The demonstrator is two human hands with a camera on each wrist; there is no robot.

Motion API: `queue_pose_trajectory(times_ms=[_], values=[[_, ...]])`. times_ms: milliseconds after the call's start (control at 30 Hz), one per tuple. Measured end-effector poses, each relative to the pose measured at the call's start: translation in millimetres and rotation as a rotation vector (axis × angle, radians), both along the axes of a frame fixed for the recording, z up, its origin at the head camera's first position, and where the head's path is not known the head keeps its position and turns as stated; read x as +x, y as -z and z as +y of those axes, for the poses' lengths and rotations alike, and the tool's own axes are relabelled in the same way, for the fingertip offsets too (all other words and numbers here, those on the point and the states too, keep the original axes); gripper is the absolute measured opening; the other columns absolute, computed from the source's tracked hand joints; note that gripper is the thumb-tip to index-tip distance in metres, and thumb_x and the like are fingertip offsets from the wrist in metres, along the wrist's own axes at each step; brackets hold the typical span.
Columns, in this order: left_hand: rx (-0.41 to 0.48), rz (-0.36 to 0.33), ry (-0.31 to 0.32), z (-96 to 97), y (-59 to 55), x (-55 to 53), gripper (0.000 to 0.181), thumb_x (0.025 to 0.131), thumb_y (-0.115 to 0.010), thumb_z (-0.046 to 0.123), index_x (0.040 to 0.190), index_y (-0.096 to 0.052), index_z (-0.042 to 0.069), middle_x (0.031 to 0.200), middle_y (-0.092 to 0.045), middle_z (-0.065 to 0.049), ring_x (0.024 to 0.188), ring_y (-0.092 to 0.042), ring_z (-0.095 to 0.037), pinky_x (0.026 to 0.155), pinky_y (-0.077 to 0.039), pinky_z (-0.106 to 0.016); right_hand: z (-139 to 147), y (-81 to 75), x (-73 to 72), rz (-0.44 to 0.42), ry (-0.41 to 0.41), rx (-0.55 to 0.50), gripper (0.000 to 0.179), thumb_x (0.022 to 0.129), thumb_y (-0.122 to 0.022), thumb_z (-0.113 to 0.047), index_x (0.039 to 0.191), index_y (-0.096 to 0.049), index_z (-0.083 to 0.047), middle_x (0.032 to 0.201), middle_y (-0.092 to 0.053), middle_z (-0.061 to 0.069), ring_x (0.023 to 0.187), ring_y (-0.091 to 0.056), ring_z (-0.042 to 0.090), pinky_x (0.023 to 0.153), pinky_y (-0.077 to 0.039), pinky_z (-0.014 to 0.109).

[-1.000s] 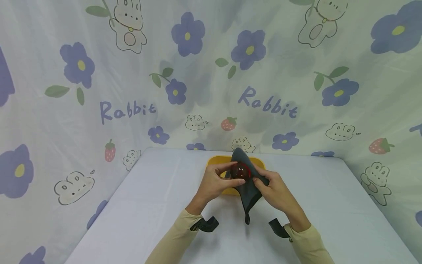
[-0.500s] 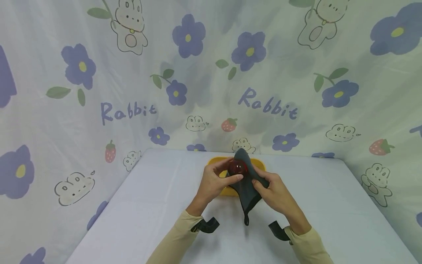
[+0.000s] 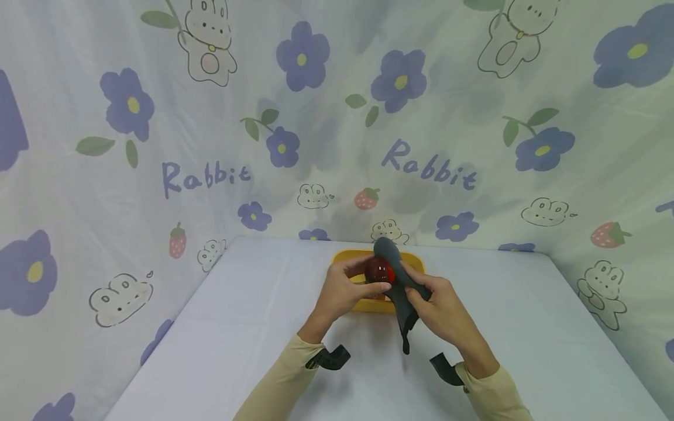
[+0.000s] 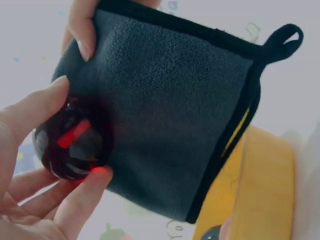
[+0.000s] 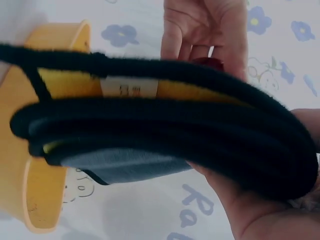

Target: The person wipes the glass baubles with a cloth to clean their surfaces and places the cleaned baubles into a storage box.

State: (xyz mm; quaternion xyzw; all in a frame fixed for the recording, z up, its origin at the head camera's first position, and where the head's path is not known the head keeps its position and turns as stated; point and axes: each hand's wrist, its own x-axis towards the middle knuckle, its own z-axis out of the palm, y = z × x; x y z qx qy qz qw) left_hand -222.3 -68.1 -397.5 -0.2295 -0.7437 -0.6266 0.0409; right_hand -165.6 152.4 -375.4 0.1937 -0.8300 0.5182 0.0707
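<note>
My left hand pinches a glossy, see-through dark red ball between thumb and fingertips. The ball is right up against the face of a dark grey fuzzy cloth, over the yellow bin. My right hand grips this cloth, folded into layers, along one side. A black-edged hanging loop sticks out at one corner. Between the layers, the right wrist view shows a yellow inner side and a white label. In that view the cloth hides most of the ball.
The yellow bin stands on the white table, under and behind the hands. A dark round thing shows inside it. A curtain with flowers and rabbits hangs behind the table.
The cloth has swung so that its lower corner with the loop sits farther right, and it shows narrower. The ball has shifted slightly left since the first frame. Both hands keep their holds.
</note>
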Motion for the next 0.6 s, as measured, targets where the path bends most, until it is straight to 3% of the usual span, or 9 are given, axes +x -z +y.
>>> queue_pose_trajectory(times_ms=[167, 233, 300, 367, 467, 533, 600], values=[[0.01, -0.022, 0.031, 0.3, 0.1, 0.9, 0.038, 0.079, -0.092, 0.02, 0.115, -0.079, 0.017, 0.1, -0.079, -0.008, 0.097, -0.076, -0.02, 0.077, -0.066, -0.035, -3.4, -1.5, 3.2, 0.036, 0.004, 0.016, 0.053, 0.1, -0.056, 0.001, 0.151, -0.053, -0.011, 0.129, -0.066, 0.025, 0.061, -0.051, 0.008, 0.052, -0.046, 0.023], [-0.006, -0.013, 0.036, 1.4, -0.2, 1.2, 0.032, 0.079, -0.092, 0.022, 0.108, -0.08, 0.018, 0.094, -0.078, -0.007, 0.091, -0.075, -0.019, 0.076, -0.066, -0.034, -4.9, -1.3, 3.6, 0.061, 0.002, 0.027, 0.054, 0.1, -0.055, 0.003, 0.152, -0.053, -0.012, 0.131, -0.066, 0.023, 0.055, -0.043, 0.007, 0.05, -0.043, 0.023], [-0.034, 0.005, 0.038, 2.5, -0.5, 2.0, 0.028, 0.079, -0.091, 0.023, 0.104, -0.08, 0.019, 0.091, -0.078, -0.005, 0.087, -0.073, -0.018, 0.076, -0.065, -0.033, -6.2, -1.0, 3.7, 0.086, -0.002, 0.039, 0.055, 0.099, -0.055, 0.004, 0.152, -0.053, -0.012, 0.139, -0.063, 0.021, 0.057, -0.044, 0.008, 0.051, -0.044, 0.023], [-0.06, 0.016, 0.039, 3.6, -0.9, 3.3, 0.028, 0.079, -0.091, 0.025, 0.105, -0.081, 0.019, 0.093, -0.08, -0.003, 0.087, -0.072, -0.015, 0.077, -0.065, -0.033, -7.4, -0.8, 3.9, 0.115, -0.006, 0.056, 0.055, 0.099, -0.054, 0.004, 0.152, -0.053, -0.011, 0.147, -0.059, 0.019, 0.062, -0.048, 0.011, 0.051, -0.044, 0.022], [-0.087, 0.023, 0.042, 4.9, -1.4, 4.8, 0.033, 0.078, -0.092, 0.025, 0.108, -0.081, 0.019, 0.101, -0.081, 0.0, 0.092, -0.073, -0.011, 0.082, -0.065, -0.033, -8.6, -0.5, 3.8, 0.156, -0.016, 0.071, 0.054, 0.099, -0.054, 0.005, 0.15, -0.054, -0.009, 0.156, -0.051, 0.017, 0.088, -0.062, 0.019, 0.055, -0.045, 0.022], [-0.098, 0.018, 0.041, 5.3, -1.6, 5.6, 0.036, 0.076, -0.093, 0.024, 0.11, -0.081, 0.019, 0.104, -0.081, 0.002, 0.092, -0.072, -0.009, 0.08, -0.065, -0.031, -9.0, -0.4, 3.7, 0.179, -0.021, 0.078, 0.054, 0.098, -0.053, 0.006, 0.15, -0.054, -0.007, 0.157, -0.05, 0.018, 0.105, -0.064, 0.025, 0.055, -0.045, 0.022], [-0.11, 0.022, 0.043, 5.2, -2.0, 6.2, 0.038, 0.076, -0.094, 0.025, 0.111, -0.081, 0.02, 0.104, -0.081, 0.004, 0.09, -0.07, -0.008, 0.078, -0.064, -0.028, -9.0, -0.4, 3.7, 0.182, -0.022, 0.077, 0.053, 0.098, -0.053, 0.007, 0.149, -0.055, -0.007, 0.157, -0.05, 0.019, 0.109, -0.063, 0.028, 0.055, -0.045, 0.022]])
